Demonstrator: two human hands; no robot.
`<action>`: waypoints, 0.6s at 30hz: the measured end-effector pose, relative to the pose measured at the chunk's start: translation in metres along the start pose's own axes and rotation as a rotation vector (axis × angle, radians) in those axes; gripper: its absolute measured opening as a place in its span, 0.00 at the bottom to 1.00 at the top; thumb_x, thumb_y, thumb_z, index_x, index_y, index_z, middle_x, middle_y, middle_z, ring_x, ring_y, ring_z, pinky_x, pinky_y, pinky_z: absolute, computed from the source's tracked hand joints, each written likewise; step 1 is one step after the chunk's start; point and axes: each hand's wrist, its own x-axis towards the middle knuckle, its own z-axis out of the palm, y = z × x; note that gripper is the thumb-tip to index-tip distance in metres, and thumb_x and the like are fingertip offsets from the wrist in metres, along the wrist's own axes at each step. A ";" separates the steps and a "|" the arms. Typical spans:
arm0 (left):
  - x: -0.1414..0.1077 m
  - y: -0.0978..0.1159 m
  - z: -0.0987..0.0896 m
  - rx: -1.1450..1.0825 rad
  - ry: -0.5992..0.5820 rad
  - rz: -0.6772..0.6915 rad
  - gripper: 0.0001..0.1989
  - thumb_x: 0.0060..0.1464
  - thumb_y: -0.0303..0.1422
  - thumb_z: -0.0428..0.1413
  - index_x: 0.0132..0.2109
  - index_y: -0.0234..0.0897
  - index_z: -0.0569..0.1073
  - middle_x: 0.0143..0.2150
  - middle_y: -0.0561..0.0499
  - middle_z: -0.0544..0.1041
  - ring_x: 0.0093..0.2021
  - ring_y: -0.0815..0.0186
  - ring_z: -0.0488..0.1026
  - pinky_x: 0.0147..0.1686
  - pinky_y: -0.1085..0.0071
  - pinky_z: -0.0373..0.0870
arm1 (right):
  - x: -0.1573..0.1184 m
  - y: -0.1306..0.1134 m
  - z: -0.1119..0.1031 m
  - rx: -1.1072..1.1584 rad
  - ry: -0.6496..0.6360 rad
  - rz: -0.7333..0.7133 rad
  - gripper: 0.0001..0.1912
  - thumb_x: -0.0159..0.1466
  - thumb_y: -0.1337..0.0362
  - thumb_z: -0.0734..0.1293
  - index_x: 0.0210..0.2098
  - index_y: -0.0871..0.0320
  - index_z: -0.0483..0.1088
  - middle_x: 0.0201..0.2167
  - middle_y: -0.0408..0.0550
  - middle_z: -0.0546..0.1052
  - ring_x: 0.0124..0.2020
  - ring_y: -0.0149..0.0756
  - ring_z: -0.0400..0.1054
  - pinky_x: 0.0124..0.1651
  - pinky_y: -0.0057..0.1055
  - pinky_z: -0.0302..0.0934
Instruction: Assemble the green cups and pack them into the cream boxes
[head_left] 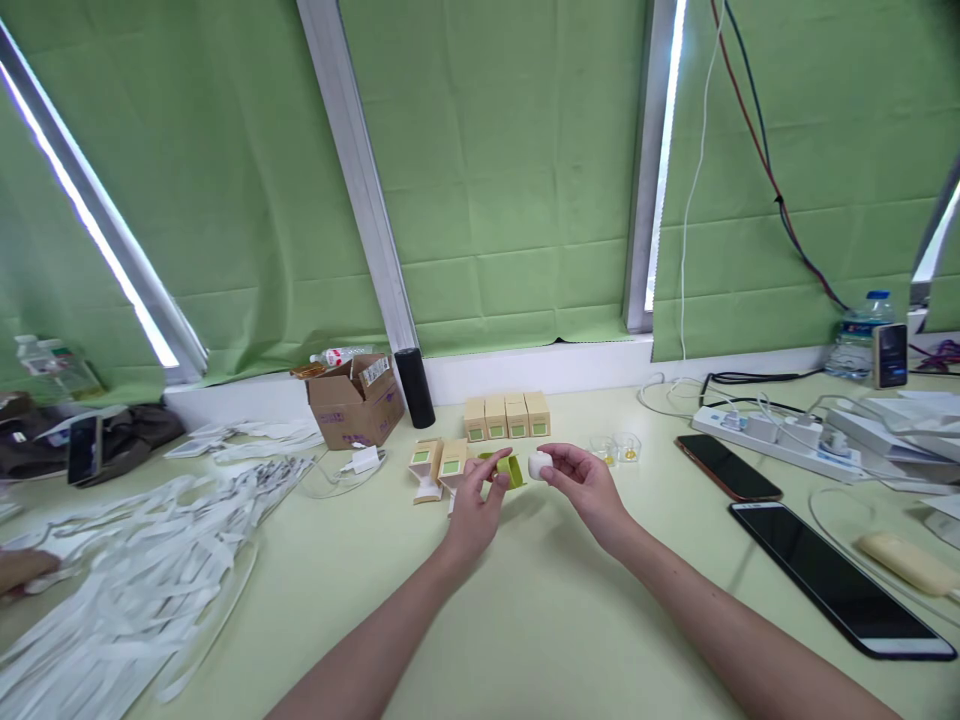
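Over the middle of the table, my left hand (484,492) is closed on a small yellow-green sleeve-like piece (511,472). Just to its right, my right hand (589,488) pinches a small white rounded piece (538,464) between thumb and fingers. The two pieces are close together, with a narrow gap between them. Beside my left hand lie two small tan boxes (425,462) with green labels and white flaps sticking out. Behind my hands, several closed tan boxes (506,416) stand in a row. Past my right hand sit small clear containers (626,449) with yellow bits inside.
A brown carton (355,405) and a black cylinder (415,388) stand at the back. White strips (172,550) cover the left side, where another person's hand (26,572) reaches in. Phones (832,575), a power strip (776,440) and cables lie on the right.
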 end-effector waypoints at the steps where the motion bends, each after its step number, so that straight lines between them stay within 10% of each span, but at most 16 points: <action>1: 0.000 0.000 0.000 0.014 -0.002 0.001 0.31 0.65 0.58 0.50 0.61 0.43 0.78 0.45 0.44 0.75 0.47 0.56 0.73 0.53 0.57 0.71 | 0.000 0.000 0.000 -0.013 -0.001 0.000 0.26 0.50 0.46 0.82 0.42 0.54 0.81 0.38 0.52 0.84 0.42 0.45 0.77 0.50 0.44 0.73; 18: -0.001 0.004 0.000 0.021 -0.019 0.015 0.30 0.63 0.59 0.52 0.58 0.44 0.81 0.43 0.44 0.73 0.44 0.56 0.72 0.52 0.56 0.72 | -0.002 0.007 0.004 -0.115 -0.083 0.006 0.23 0.56 0.46 0.78 0.42 0.56 0.84 0.38 0.51 0.85 0.35 0.42 0.76 0.44 0.42 0.72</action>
